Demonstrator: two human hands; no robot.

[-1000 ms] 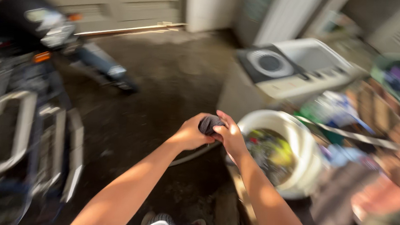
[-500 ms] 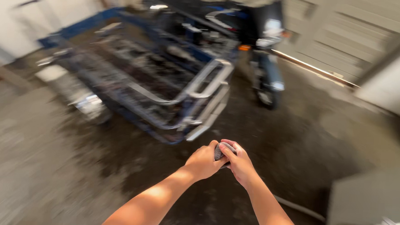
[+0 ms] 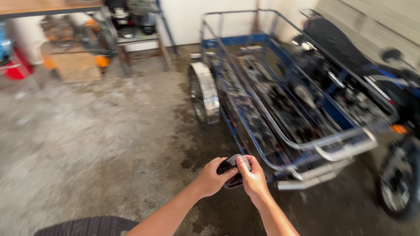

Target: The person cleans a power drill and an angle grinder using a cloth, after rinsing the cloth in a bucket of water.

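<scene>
1. A blue metal-tube sidecar [image 3: 277, 107] fills the middle of the view, its frame of thin round bars, its floor dark and grimy, a curved silver bumper bar at its near end.
2. A dark motorcycle [image 3: 378, 98] stands joined to the sidecar's far side, with a black seat and a round mirror.
3. The concrete floor [image 3: 89, 140] beside the sidecar is rough and grey, with darker wet-looking patches close to the frame.
4. A wooden workbench [image 3: 39, 1] stands well beyond the sidecar's wheel side, cluttered with blurred tools.
5. The sidecar's wheel carries a shiny curved mudguard [image 3: 206, 91].
6. Just in front of the sidecar's bumper, the left hand [image 3: 212, 176] and right hand [image 3: 253, 177] meet, both clenched around a small wad of dark cloth [image 3: 231, 168], soft and crumpled, pressed between them.
7. Nothing lies between the hands and the bumper.
</scene>
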